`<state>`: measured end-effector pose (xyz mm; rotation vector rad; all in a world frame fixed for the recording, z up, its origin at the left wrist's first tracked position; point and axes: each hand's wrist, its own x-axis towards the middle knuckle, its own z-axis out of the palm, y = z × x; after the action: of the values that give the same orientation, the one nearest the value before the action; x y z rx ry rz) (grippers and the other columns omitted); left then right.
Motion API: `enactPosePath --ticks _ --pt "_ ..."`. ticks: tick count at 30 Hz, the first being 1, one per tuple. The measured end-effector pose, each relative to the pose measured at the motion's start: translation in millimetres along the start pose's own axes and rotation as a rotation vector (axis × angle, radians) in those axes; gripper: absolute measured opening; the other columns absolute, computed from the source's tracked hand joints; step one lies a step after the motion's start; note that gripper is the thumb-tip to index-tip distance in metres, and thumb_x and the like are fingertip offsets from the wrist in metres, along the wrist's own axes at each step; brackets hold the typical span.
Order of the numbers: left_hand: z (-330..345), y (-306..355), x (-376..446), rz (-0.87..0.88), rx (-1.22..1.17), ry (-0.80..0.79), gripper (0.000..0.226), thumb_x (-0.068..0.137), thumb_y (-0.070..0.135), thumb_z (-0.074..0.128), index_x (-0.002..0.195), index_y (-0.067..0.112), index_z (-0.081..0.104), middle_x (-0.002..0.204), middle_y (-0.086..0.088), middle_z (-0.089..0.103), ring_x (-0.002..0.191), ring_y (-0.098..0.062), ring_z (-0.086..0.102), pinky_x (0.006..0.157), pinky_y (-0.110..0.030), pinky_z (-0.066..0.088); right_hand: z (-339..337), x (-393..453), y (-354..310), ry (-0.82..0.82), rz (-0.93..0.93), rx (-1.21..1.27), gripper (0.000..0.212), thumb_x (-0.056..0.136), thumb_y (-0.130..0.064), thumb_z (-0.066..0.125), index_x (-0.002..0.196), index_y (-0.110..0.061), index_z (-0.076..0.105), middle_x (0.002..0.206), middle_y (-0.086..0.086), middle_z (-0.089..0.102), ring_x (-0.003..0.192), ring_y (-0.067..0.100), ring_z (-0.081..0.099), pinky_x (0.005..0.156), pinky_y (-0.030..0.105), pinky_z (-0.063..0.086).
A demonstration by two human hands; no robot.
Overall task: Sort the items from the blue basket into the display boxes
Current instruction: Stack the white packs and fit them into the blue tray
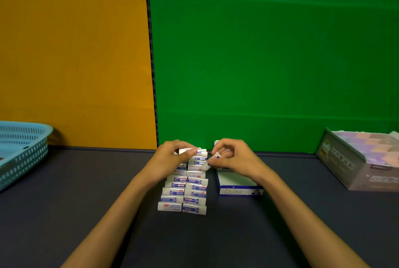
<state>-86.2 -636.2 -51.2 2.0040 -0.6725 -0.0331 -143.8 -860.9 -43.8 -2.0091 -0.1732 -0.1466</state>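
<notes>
At frame centre, the left hand [172, 155] grips one small white-and-blue packet [190, 150] at the far end of two packet rows [184, 190] on the dark surface [86, 203]. The right hand [233, 157] pinches another packet [212, 160] above the open white-and-blue display box [239, 190]. The blue basket [23, 151] sits at the left edge, and a grey display box [362, 159] at the right edge.

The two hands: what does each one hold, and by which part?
The left hand grips a small white-and-blue packet around its left end. The right hand pinches another packet by its upper end, tilted.
</notes>
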Motion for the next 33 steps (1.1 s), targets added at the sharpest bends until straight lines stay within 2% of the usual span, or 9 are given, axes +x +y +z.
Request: enactPosePath --ticks 3,8,10,13,16,20,23,27,33 --pt "10.8 7.1 4.7 0.000 0.011 -0.008 0.014 0.094 0.035 0.065 0.105 0.035 0.073 0.103 0.017 0.067 0.096 -0.006 0.060 0.087 -0.032 0.051 -14.5 -5.9 4.9 0.051 0.025 -0.043 0.031 0.069 -0.018 0.091 0.085 -0.011 0.066 0.079 0.006 0.074 0.072 0.016 0.070 0.065 0.027 0.053" --pt "31.8 20.0 14.0 0.028 0.030 -0.026 0.018 0.092 0.032 0.067 0.109 0.031 0.074 0.105 0.020 0.065 0.098 0.002 0.057 0.081 -0.021 0.045 -45.0 -11.4 22.4 0.132 0.046 -0.176 0.017 0.073 -0.022 0.087 0.083 -0.028 0.074 0.088 0.005 0.073 0.072 0.024 0.067 0.071 0.036 0.055" --pt "41.1 22.8 18.5 0.052 0.059 -0.040 0.018 0.091 0.034 0.068 0.108 0.033 0.075 0.108 0.015 0.065 0.099 -0.001 0.057 0.081 -0.024 0.046 -54.5 -14.7 29.6 0.124 0.042 -0.312 0.009 0.078 -0.027 0.084 0.083 -0.031 0.077 0.083 0.002 0.073 0.066 0.009 0.059 0.069 0.032 0.050" --pt "55.2 24.8 25.2 0.096 0.154 -0.048 0.018 0.091 0.040 0.068 0.107 0.035 0.075 0.107 0.010 0.067 0.099 -0.010 0.056 0.086 -0.035 0.048 -62.2 -18.3 39.9 0.116 0.025 -0.478 0.004 0.080 -0.036 0.081 0.083 -0.032 0.079 0.075 -0.005 0.072 0.070 0.009 0.058 0.068 0.036 0.049" --pt "69.8 27.0 29.7 0.159 0.308 0.003 0.019 0.090 0.046 0.067 0.106 0.039 0.075 0.101 0.014 0.069 0.095 -0.012 0.043 0.087 -0.038 0.039 -61.3 -20.2 48.0 0.085 -0.006 -0.685 0.012 0.081 -0.045 0.077 0.090 -0.036 0.078 0.079 -0.014 0.066 0.083 0.009 0.049 0.070 0.033 0.044" --pt "86.5 30.0 33.1 0.193 0.442 -0.006 0.021 0.090 0.050 0.064 0.107 0.041 0.073 0.096 0.019 0.064 0.091 -0.009 0.030 0.078 -0.034 0.021 -56.8 -19.6 56.4 0.049 -0.036 -0.781 0.016 0.084 -0.046 0.073 0.094 -0.034 0.076 0.093 -0.010 0.065 0.094 0.011 0.046 0.082 0.035 0.044" --pt "94.6 29.9 36.1 0.208 0.514 -0.048 0.021 0.092 0.050 0.062 0.107 0.040 0.072 0.097 0.020 0.063 0.095 -0.010 0.035 0.076 -0.033 0.019 -59.1 -17.7 56.5 0.037 -0.078 -0.833 0.017 0.084 -0.043 0.074 0.095 -0.030 0.075 0.095 -0.012 0.062 0.093 0.011 0.042 0.080 0.031 0.036" --pt "101.2 26.0 41.0 0.238 0.609 -0.037 0.025 0.092 0.051 0.061 0.108 0.035 0.070 0.107 0.014 0.070 0.096 -0.013 0.045 0.081 -0.034 0.026 -65.8 -15.2 55.8 -0.039 -0.109 -0.984 0.020 0.085 -0.044 0.073 0.097 -0.029 0.073 0.091 -0.012 0.065 0.091 0.009 0.037 0.077 0.030 0.027" --pt "106.9 27.8 46.5 0.275 0.798 -0.031 0.026 0.091 0.047 0.064 0.108 0.027 0.066 0.103 0.003 0.072 0.098 -0.021 0.062 0.087 -0.034 0.041 -63.1 -14.3 55.2 -0.049 -0.151 -1.036 0.016 0.089 -0.037 0.071 0.103 -0.028 0.074 0.097 -0.007 0.065 0.096 0.014 0.038 0.079 0.032 0.028"
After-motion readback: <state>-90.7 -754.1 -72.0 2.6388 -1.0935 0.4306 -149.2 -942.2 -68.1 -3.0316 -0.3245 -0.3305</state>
